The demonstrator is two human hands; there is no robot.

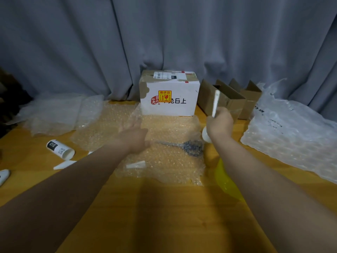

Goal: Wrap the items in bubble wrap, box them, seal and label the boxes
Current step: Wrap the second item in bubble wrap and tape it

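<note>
A sheet of bubble wrap [169, 157] lies spread on the wooden table in front of me. My left hand [134, 136] rests flat on its left part with fingers stretched forward. My right hand [219, 123] is raised above the sheet's right edge and grips a thin white strip-like item [216, 103] that stands upright from my fist; a white rounded part [206, 135] shows below the hand. A dark object [191, 147] lies under the wrap near my right wrist. A small white wedge piece [135, 164] sits on the sheet's near left.
A white sealed box [169, 95] with a fragile sticker stands behind the sheet. Open brown cartons [229, 99] stand to its right, an air-cushion sheet [291, 132] at far right. More bubble wrap [60, 114], a white cup [60, 149] on its side and a yellow object [226, 181] lie around.
</note>
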